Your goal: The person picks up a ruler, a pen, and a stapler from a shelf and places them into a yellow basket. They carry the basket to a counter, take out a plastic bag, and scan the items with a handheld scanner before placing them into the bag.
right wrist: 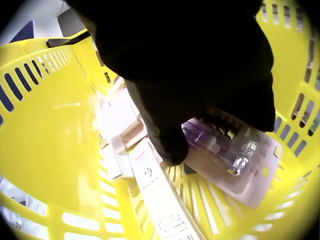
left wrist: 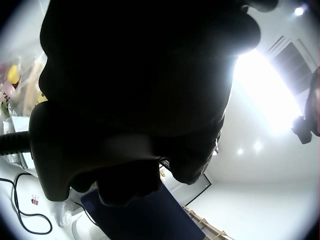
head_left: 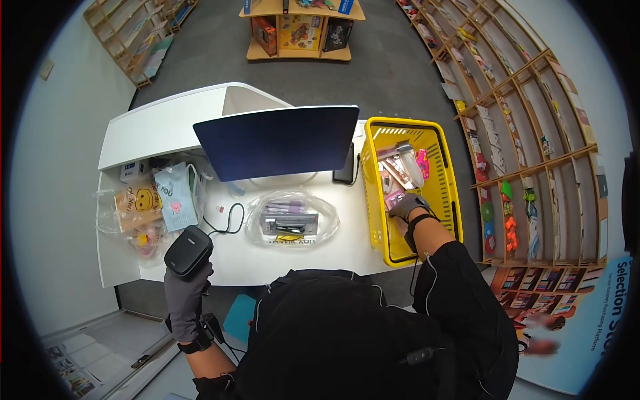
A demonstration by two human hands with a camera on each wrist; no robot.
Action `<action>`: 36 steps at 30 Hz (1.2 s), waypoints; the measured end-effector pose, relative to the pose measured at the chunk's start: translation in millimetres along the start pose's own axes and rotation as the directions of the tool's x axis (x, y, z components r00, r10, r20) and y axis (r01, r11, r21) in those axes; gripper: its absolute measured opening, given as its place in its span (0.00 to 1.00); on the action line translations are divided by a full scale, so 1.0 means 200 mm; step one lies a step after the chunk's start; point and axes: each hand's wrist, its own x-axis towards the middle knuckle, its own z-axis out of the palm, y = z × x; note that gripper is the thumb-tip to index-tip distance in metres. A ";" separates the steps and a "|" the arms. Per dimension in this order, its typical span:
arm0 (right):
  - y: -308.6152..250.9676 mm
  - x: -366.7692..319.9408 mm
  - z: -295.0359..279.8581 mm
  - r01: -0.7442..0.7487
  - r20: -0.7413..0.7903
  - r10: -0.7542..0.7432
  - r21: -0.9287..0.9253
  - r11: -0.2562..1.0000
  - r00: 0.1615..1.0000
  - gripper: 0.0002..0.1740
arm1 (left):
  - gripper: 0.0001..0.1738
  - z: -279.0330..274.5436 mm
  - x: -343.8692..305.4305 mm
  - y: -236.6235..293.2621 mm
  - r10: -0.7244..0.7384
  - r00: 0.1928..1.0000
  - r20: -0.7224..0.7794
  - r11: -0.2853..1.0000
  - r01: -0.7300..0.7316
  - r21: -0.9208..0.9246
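The pack (right wrist: pixel 235 160) could slip. The right hand (head_left: pixel 408 207) seems to hold it by one edge only. The pack is flat and shiny, so it might slide out of the glove and drop back into the basket (head_left: pixel 369 193). It might also catch on the long box (right wrist: pixel 155 190) that lies just beside it. The scanner (head_left: pixel 189 251) has a cord (head_left: pixel 231 219) that runs over the counter (head_left: pixel 233 263), near a clear bag (head_left: pixel 290 220). A hard pull on the scanner could drag the cord against that bag.

The right hand is down in the yellow basket, on the right side of the counter. Its fingers (right wrist: pixel 170 145) are bent over the purple and pink pack and press on its top and its left edge. The pack lies low in the near part of the basket, on top of other things. I cannot see under it, so I cannot tell if it is off the bottom.

The left hand (head_left: pixel 185 297) is on the near left, in front of the counter. Its fingers are curled tight round the handle of the black scanner and hold it up. The left wrist view is too dark to show more.
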 end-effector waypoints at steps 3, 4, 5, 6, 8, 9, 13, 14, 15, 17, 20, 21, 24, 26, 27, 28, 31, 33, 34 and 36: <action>0.03 0.15 0.06 -0.002 -0.036 0.001 -0.029 1.000 0.999 0.49 | 0.23 0.01 0.04 -0.03 0.013 1.000 0.021 1.000 -0.014 0.022; 0.07 0.31 0.16 0.036 -0.080 -0.042 -0.071 0.997 0.996 0.47 | 0.23 0.02 0.05 -0.03 0.019 0.999 0.028 0.999 -0.020 0.034; 0.11 0.46 0.25 0.072 -0.120 -0.086 -0.114 0.991 0.989 0.45 | 0.23 0.03 0.05 -0.04 0.021 0.999 0.034 0.999 -0.022 0.031; 0.14 0.53 0.29 0.106 -0.159 -0.131 -0.159 0.982 0.979 0.44 | 0.22 0.03 0.06 -0.04 0.046 0.998 0.039 0.998 -0.047 0.031; 0.16 0.37 0.19 0.144 -0.177 -0.153 -0.066 0.987 0.972 0.43 | 0.21 0.04 0.06 -0.04 0.094 0.994 0.048 0.995 -0.096 0.031; 0.16 0.19 0.08 0.188 -0.195 -0.180 0.025 0.982 0.964 0.41 | 0.21 0.04 0.06 -0.05 0.097 0.994 0.053 0.995 -0.099 0.027; 0.26 -0.31 -0.24 0.320 -0.242 -0.254 0.293 0.901 0.937 0.37 | 0.21 0.02 0.14 -0.10 0.111 0.988 0.108 0.993 -0.114 0.026; 0.29 -0.38 -0.29 0.367 -0.252 -0.287 0.376 0.851 0.924 0.35 | 0.21 0.03 0.15 -0.11 0.138 0.985 0.104 0.990 -0.141 0.026; 0.33 -0.43 -0.33 0.362 -0.260 -0.278 0.376 0.853 0.925 0.35 | 0.20 0.03 0.17 -0.12 0.165 0.981 0.101 0.985 -0.168 0.025; 0.44 -0.51 -0.40 0.444 -0.406 -0.261 0.464 0.767 0.876 0.28 | 0.20 0.07 0.20 -0.11 0.199 0.974 0.103 0.979 -0.202 0.017; 0.46 -0.96 -0.61 0.495 -0.435 -0.278 0.538 0.682 0.856 0.27 | 0.20 0.11 0.21 -0.07 0.198 0.968 0.153 0.979 -0.202 0.014; 0.45 -1.06 -0.64 0.493 -0.438 -0.272 0.540 0.682 0.857 0.27 | 0.20 0.11 0.22 -0.07 0.202 0.967 0.158 0.978 -0.207 0.013; 0.43 -1.26 -0.67 0.523 -0.519 -0.228 0.541 0.659 0.824 0.28 | 0.20 0.11 0.22 -0.06 0.193 0.967 0.168 0.979 -0.200 0.027; 0.43 -1.24 -0.63 0.541 -0.539 -0.236 0.525 0.657 0.809 0.31 | 0.20 0.12 0.23 -0.06 0.212 0.961 0.177 0.975 -0.219 0.026; 0.44 -1.22 -0.61 0.560 -0.556 -0.247 0.507 0.655 0.793 0.34 | 0.20 0.13 0.23 -0.06 0.228 0.956 0.184 0.971 -0.237 0.025; 0.44 -1.20 -0.58 0.577 -0.574 -0.257 0.490 0.654 0.778 0.37 | 0.19 0.14 0.24 -0.06 0.245 0.951 0.191 0.967 -0.254 0.024; 0.39 -1.20 -0.45 0.547 -0.488 -0.505 0.836 -0.036 0.712 0.44 | 0.19 0.16 0.23 -0.06 0.268 0.940 0.211 0.960 -0.278 0.019; 0.31 -1.16 -0.32 0.340 -0.502 -0.606 0.865 -0.370 0.617 0.48 | 0.19 0.19 0.22 -0.04 0.281 0.934 0.222 0.957 -0.291 0.016; 0.25 -1.12 -0.23 0.084 -0.462 -0.735 0.869 -0.489 0.496 0.48 | 0.19 0.22 0.22 -0.01 0.331 0.910 0.249 0.936 -0.349 0.033; 0.15 -1.12 -0.14 -0.201 -0.442 -0.833 0.829 -0.521 0.333 0.49 | 0.19 0.26 0.19 0.04 0.415 0.860 0.296 0.888 -0.453 0.072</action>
